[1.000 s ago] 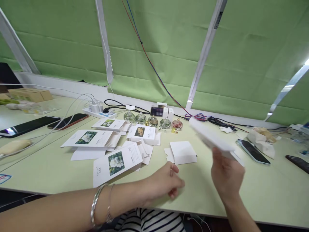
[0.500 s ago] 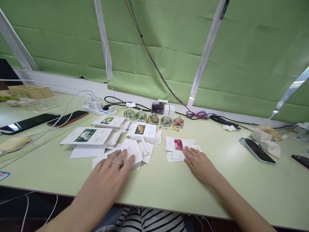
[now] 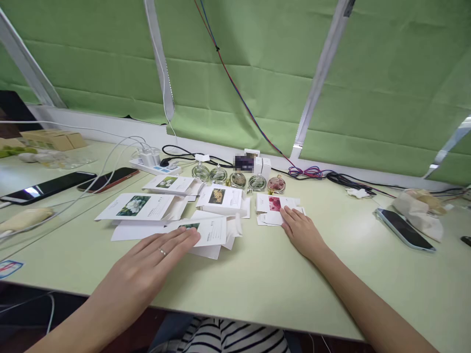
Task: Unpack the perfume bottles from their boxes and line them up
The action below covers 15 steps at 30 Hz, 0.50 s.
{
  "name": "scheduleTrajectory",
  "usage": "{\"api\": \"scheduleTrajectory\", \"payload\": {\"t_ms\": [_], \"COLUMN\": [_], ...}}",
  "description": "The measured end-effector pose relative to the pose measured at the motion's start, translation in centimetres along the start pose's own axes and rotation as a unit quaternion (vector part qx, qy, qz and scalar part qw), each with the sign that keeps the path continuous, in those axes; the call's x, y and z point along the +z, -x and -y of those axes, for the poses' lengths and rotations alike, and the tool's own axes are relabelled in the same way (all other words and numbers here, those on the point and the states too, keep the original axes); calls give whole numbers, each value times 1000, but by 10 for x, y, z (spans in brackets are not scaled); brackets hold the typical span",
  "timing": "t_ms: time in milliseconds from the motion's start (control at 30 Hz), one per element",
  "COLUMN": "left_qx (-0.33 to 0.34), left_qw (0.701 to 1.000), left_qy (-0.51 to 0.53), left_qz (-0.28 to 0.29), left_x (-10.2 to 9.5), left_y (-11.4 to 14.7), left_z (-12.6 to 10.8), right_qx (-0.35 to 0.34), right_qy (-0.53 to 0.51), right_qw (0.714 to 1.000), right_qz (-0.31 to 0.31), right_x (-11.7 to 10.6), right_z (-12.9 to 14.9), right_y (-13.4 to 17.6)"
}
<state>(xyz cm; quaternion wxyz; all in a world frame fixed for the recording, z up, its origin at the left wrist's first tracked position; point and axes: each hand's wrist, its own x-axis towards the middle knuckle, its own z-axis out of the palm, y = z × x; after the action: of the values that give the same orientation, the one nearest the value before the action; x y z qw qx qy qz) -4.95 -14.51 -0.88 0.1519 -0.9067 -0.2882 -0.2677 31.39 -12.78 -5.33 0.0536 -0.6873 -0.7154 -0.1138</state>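
Note:
Flattened white cartons with flower pictures lie on the pale table. My left hand (image 3: pixel 154 260) rests its outstretched fingers on the front carton (image 3: pixel 213 231), covering much of its picture. Farther right, my right hand (image 3: pixel 300 230) lies flat with its fingertips on the edge of a carton with a red-flower picture (image 3: pixel 274 203). Left of these are a large carton with a white blossom (image 3: pixel 133 206) and a smaller one (image 3: pixel 168 182) behind it. A carton with a yellow-flower picture (image 3: pixel 217 196) lies in the middle. Neither hand grips anything.
Several round glass bottles (image 3: pixel 257 183) with plant matter inside stand in a row behind the cartons. Phones (image 3: pixel 405 229) (image 3: pixel 49 186) lie on both sides. A power strip (image 3: pixel 156 167) and cables (image 3: pixel 344 181) run along the back, near a cloth pouch (image 3: pixel 419 211).
My left hand has shifted down and left and settled flatter on the front carton, which has moved slightly right. The red-flower carton and my right hand have moved a little away from me.

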Motion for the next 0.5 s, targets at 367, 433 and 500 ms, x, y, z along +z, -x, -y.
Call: {"api": "scheduleTrajectory", "payload": {"t_ms": [367,433,500], "left_qx": [-44,-65,-72], "left_qw": [981,977,976], "left_qy": [-27,-35,-45], "left_qz": [186,199,198], "left_x": [42,42,42], "left_y": [-25,-24,-25], "left_z": [5,0,-3], "right_qx": [2,5,12], "right_qy": [-12,-17,-19], "right_qw": [1000,1000,1000], "right_qz": [-5,4,18], "right_x": [3,2,1], "right_z": [-1,-1,0], "right_y": [3,3,4]}}
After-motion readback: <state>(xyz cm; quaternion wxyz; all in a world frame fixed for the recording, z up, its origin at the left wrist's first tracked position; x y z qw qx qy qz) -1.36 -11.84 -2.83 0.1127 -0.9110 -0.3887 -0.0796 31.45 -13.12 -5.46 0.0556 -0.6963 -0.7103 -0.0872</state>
